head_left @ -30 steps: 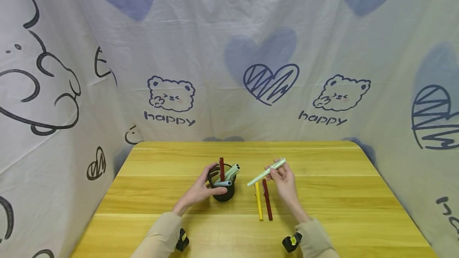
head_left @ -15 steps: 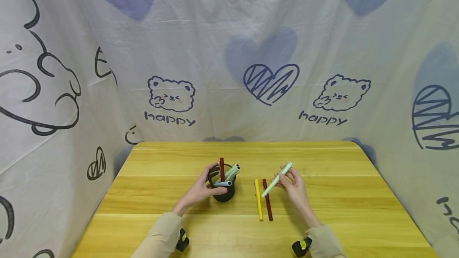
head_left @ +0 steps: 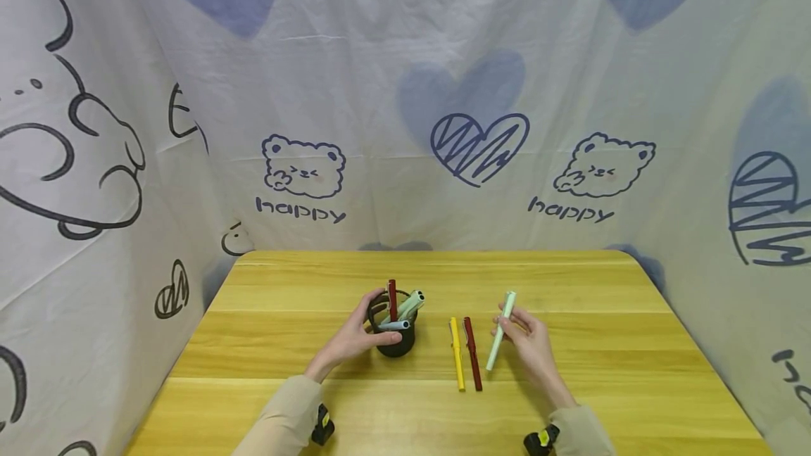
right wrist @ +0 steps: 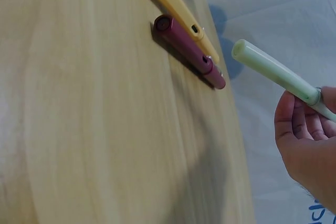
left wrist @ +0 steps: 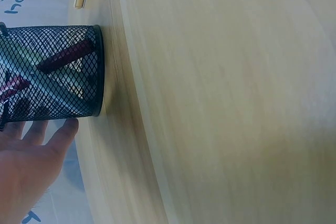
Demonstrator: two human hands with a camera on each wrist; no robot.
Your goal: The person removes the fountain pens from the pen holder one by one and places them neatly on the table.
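Note:
My left hand (head_left: 350, 338) holds a black mesh pen holder (head_left: 395, 347), thumb and fingers round its near left side. Inside it lean a red pen (head_left: 391, 299), pale green pens (head_left: 410, 303) and a light blue pen (head_left: 394, 326). Between thumb and fingers of my right hand (head_left: 533, 345) is a capped pale green pen (head_left: 500, 336), raised over the table and slanting down toward me. In the right wrist view, this pen's end (right wrist: 262, 62) points away from the fingers. Just left of it, a dark red pen (head_left: 472, 355) and a yellow pen (head_left: 457, 355) lie side by side.
Everything stands on a wood-grain table (head_left: 608, 371) with a rounded far edge. A white curtain (head_left: 374, 90) printed with hearts and bears hangs behind and at both sides. Small black wrist cameras sit at both sleeves.
My right hand has moved right and toward me, and the pale green pen has swung from a flat slant to nearly lined up with the two lying pens. My left hand stays still.

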